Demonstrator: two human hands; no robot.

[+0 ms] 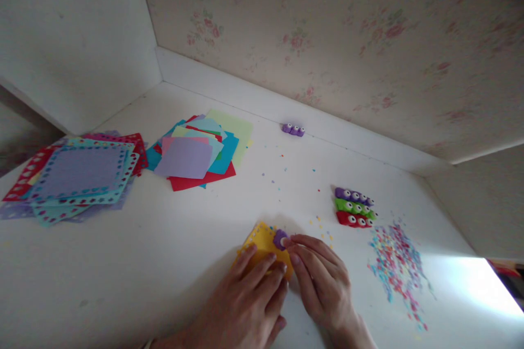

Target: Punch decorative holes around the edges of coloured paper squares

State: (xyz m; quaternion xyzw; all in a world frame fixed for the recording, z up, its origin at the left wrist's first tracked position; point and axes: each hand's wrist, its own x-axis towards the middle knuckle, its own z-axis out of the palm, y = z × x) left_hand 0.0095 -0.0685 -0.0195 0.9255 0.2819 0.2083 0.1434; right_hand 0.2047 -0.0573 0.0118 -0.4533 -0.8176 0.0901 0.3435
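Note:
A yellow sheet (266, 239) with small holes along its edges lies on the white table near the front. My left hand (254, 294) rests on it, palm down with its fingers spread. My right hand (323, 278) pinches a small purple punch (280, 238) with a round white-and-dark eye on it, at the sheet's upper right edge. The fingertips hide part of the punch.
Punched sheets (85, 172) are stacked at the far left, beside a pile of plain coloured papers (186, 157). Three joined purple pieces (293, 130) lie near the wall. Purple, green and red rows with eyes (355, 208) and a heap of confetti (397, 262) are on the right.

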